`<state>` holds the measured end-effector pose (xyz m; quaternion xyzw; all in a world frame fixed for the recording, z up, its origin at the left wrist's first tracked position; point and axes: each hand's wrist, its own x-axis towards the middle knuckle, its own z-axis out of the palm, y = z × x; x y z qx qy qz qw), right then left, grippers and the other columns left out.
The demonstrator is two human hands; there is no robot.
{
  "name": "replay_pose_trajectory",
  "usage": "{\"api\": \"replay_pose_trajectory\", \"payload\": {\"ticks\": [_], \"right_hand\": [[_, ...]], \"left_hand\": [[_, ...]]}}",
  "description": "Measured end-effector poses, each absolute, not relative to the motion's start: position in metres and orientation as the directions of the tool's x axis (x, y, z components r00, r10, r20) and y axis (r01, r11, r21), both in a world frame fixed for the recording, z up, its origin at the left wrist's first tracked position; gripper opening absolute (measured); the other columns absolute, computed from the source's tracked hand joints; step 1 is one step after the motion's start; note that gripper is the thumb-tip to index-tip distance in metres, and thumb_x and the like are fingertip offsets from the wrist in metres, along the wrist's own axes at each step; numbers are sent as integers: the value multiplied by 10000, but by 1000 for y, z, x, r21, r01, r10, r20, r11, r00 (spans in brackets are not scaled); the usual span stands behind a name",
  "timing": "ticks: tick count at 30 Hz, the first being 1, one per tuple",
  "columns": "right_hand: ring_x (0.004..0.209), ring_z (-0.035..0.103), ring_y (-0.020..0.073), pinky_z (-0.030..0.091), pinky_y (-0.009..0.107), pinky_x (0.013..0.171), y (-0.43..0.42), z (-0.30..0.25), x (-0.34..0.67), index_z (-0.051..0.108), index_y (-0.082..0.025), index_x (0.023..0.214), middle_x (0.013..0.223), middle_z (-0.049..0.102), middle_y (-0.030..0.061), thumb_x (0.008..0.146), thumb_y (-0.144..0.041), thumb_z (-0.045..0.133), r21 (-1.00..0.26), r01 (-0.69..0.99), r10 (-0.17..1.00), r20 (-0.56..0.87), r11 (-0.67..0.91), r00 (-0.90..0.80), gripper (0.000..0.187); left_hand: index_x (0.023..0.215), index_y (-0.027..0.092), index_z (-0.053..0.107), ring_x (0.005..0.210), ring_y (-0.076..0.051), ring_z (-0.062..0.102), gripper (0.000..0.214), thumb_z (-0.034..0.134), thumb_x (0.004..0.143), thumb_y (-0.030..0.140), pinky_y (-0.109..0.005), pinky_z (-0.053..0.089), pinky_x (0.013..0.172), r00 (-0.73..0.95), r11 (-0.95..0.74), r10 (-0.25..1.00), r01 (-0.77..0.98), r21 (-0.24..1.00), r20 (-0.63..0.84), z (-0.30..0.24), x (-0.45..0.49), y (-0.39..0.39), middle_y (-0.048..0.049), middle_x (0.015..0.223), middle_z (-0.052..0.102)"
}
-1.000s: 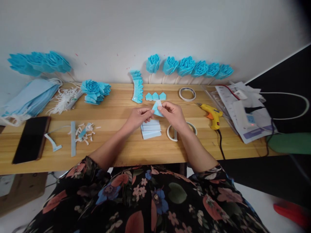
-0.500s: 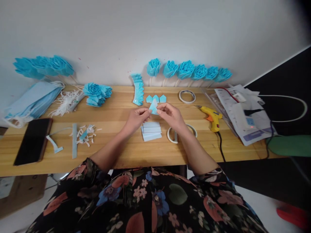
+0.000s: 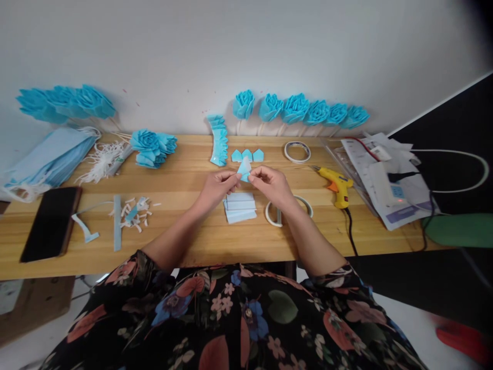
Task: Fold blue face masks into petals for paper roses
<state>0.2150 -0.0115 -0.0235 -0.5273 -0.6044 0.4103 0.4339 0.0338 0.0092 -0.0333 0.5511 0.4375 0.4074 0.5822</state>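
Observation:
Between my two hands is a small blue-and-white fabric piece [image 3: 244, 168], folded to a point at the top. My left hand [image 3: 219, 187] pinches its left lower corner between thumb and finger. On the opposite corner, my right hand [image 3: 271, 186] has the same kind of pinch. Just beyond lie several folded blue petals [image 3: 247, 155] in a row, and to their left a curved strip of overlapping blue petals [image 3: 219, 141]. Under my hands rests a stack of cut light-blue fabric pieces [image 3: 240, 208]. A white tape ring [image 3: 310, 206] is partly covered by my right wrist.
A yellow glue gun [image 3: 337, 186] lies right, near papers with a power strip [image 3: 387, 185]. Another tape roll [image 3: 297, 152] sits behind. Blue flowers [image 3: 296, 109] on sticks lean along the wall. At left are face masks [image 3: 54, 159], a phone [image 3: 52, 224] and scraps [image 3: 134, 213].
The fabric piece's top has folded slightly, with a white flap now showing at its upper right. Both hands stay in nearly the same place, still pinching it.

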Motion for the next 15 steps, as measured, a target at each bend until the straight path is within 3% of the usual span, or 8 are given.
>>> {"api": "replay_pose_trajectory", "payload": {"ticks": [10,12,15], "right_hand": [[631,499,118,408,265,609,-11,-24,214,618,-198,731,677,587,-20,774,-383,697,-958,271,995,84,97,-61,205],[655,527,127,450,269,624,-11,-25,214,656,-207,830,703,606,-19,774,-409,718,-979,189,996,69,77,-52,219],[697,560,145,514,286,653,-10,-25,215,690,-231,1068,747,626,-11,795,-496,713,-998,61,999,19,20,-30,381]], "left_hand": [[635,163,662,502,-84,460,292,677,764,425,-222,363,493,265,37,963,52,998,-50,-38,34,10,6,568,585],[642,162,663,504,-85,456,289,666,768,422,-222,359,495,236,41,970,62,997,-55,-37,34,10,6,567,580],[653,162,665,522,-92,471,287,658,769,424,-225,363,504,221,47,973,58,997,-59,-35,35,9,1,581,589]]}}
